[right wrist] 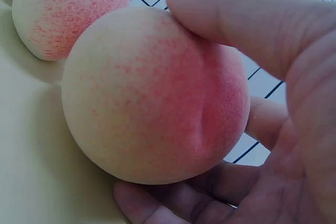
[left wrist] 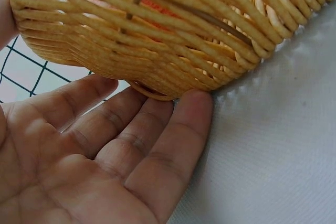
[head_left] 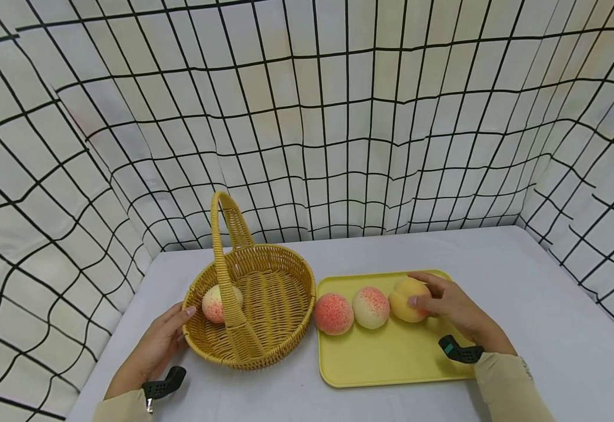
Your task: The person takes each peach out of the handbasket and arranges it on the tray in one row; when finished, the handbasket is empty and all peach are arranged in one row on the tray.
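A yellow peach [head_left: 408, 299] stands at the right end of a row on the yellow tray [head_left: 386, 363]. My right hand [head_left: 457, 308] grips it from the right, thumb in front and fingers behind; in the right wrist view this peach [right wrist: 152, 98] shows a red blush toward the palm. To the left is a wicker basket [head_left: 301, 334] with a tall handle, holding one pale-and-red peach [head_left: 214, 305]. My left hand [head_left: 161, 343] holds the basket's left side, its thumb at the rim and its fingers [left wrist: 191, 124] against the outer wall, low by the cloth.
A red peach [head_left: 333, 314] and a cream-and-pink peach [head_left: 371, 308] sit on the tray, left of the gripped one. The basket stands close to the tray's left edge. White cloth [head_left: 539, 305] covers the table, and a black grid net [head_left: 338, 117] hangs around the back and sides.
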Demonstrator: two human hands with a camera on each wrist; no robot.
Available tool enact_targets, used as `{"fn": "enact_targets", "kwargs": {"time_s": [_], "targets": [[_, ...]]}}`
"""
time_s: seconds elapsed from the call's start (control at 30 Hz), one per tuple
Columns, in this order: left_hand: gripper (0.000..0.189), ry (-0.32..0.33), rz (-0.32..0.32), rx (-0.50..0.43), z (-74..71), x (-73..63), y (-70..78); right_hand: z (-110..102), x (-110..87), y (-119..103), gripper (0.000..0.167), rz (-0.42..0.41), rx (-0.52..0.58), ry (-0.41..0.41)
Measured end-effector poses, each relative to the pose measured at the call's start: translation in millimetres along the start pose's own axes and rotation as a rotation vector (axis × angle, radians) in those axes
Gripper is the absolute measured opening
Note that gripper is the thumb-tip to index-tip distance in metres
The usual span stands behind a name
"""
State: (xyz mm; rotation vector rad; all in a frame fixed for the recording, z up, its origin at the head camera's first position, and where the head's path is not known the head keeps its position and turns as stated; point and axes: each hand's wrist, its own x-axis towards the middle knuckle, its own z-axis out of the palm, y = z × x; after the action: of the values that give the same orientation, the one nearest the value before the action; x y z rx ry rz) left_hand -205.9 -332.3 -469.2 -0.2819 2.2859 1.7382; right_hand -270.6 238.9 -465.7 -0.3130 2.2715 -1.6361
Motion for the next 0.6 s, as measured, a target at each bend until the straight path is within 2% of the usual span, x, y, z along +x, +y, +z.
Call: {"fn": "enact_targets", "kwargs": {"time_s": [0.3, 0.6], "targets": [[0.074, -0.004, -0.007, 0.004, -0.6, 0.5, -0.5, 0.9, 0.5, -0.3, 0.075, -0.02, 0.005, 0.028], [0.074, -0.002, -0.012, 0.0, -0.6, 0.5, 0.2, -0.4, 0.4, -3.3, 0.07, 0.012, -0.009, 0.06]]}}
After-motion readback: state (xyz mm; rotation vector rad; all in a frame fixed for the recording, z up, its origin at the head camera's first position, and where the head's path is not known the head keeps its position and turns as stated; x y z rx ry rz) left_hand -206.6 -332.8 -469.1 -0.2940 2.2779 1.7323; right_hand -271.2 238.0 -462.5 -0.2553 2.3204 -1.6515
